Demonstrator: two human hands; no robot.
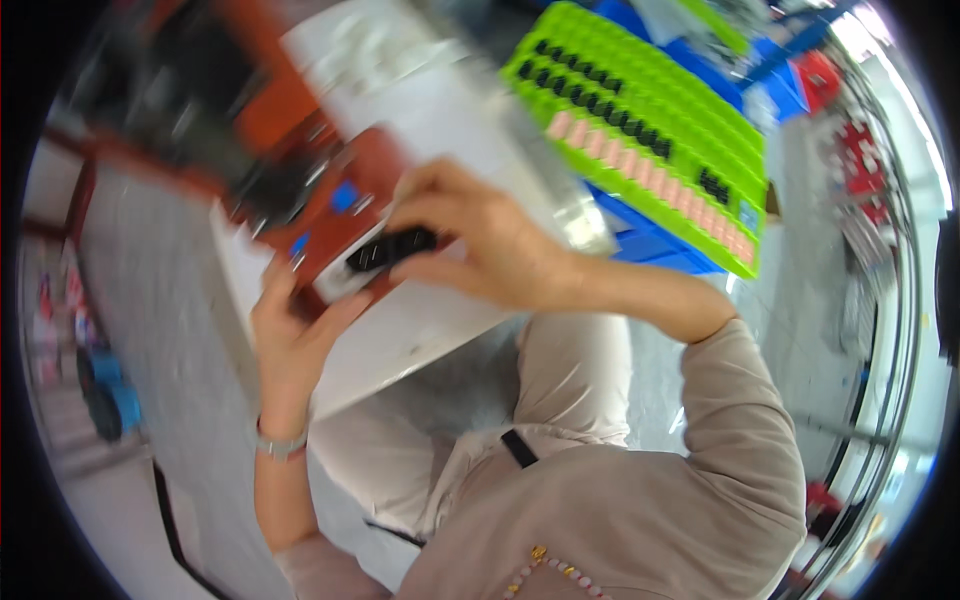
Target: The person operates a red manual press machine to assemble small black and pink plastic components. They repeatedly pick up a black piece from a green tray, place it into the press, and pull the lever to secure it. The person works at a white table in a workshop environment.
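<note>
My right hand (490,245) closes its thumb and fingers about a small black oblong part (393,248), which has shiny ridges on top. The part lies over a pale, red-edged fixture (335,280) at the front of an orange machine (275,110). At the near left corner of that fixture, my left hand (290,330) grips the edge between thumb and fingers; its fingertips are partly hidden. Two small blue pieces, one a blue knob (344,196), show on the machine just beyond my hands. Motion blurs the machine and its details.
The machine stands on a white table (440,330). Clear bags (370,50) lie at its back. To the right, a bright green tray (640,130) carries rows of black and pink parts over blue bins (650,245). A metal rail (850,430) runs along the far right.
</note>
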